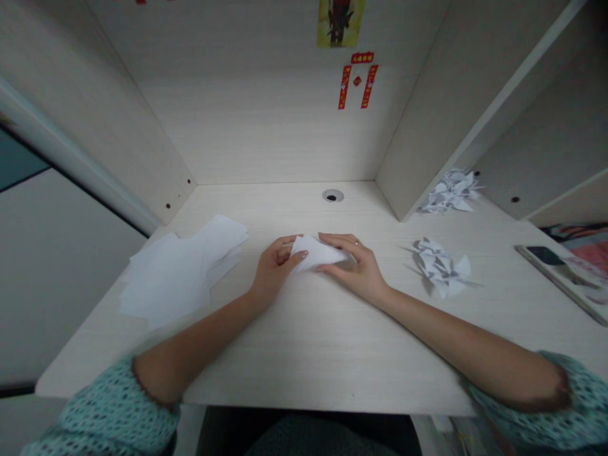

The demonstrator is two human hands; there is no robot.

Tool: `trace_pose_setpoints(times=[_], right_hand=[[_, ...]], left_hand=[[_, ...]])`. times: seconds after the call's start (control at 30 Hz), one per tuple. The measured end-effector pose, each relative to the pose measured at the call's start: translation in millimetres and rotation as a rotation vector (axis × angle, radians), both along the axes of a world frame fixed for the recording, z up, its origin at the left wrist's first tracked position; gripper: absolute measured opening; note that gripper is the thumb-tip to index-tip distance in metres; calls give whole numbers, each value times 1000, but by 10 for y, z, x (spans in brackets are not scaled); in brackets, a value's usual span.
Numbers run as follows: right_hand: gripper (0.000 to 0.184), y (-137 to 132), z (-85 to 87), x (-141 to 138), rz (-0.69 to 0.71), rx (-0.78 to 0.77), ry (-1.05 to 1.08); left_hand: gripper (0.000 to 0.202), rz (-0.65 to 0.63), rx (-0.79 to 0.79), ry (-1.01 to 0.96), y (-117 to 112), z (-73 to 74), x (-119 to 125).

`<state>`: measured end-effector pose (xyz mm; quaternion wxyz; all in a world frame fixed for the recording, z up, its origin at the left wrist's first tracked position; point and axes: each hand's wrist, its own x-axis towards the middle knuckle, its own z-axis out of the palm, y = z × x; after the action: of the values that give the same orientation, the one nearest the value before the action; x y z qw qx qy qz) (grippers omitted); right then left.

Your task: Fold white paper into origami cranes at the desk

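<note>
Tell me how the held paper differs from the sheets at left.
The held paper looks folded and narrows toward the right, whereas the sheets lie flat and overlap. The held paper is compact; the sheets make a much wider spread. The left hand and right hand hold the held paper, while the sheets rest on the desk. Both are white.

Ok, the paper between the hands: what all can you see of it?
The paper is plain white, no print visible, and looks folded into a small piece, wider at left, narrowing rightward. The left hand grips the wider end, thumb over its face; the right hand has the other end between thumb and fingers. It is at the desk; whether it rests there, I can't tell.
</note>
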<state>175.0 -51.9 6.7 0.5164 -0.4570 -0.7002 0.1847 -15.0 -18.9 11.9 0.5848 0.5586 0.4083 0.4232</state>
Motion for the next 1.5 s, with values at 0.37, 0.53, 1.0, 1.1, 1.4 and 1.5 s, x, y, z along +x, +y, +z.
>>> trace_pose_setpoints(times=[0.37,0.53,1.0,1.1,1.4,1.5], right_hand=[[34,22,-5,49,-134,-86,150],[60,1,9,24,-110,-170,219],[28,16,-28,89,86,0,39],[21,44,-26,103,81,-12,121],[14,92,-62,184,76,2,113],[15,82,-25,211,46,57,-30]], left_hand=[[49,32,210,166,-59,85,-31],[38,64,194,302,-74,41,-27],[39,32,109,138,36,-67,-31],[37,10,153,191,5,-37,-28],[39,100,17,51,47,-53,-37],[40,98,-74,-40,42,2,-31]])
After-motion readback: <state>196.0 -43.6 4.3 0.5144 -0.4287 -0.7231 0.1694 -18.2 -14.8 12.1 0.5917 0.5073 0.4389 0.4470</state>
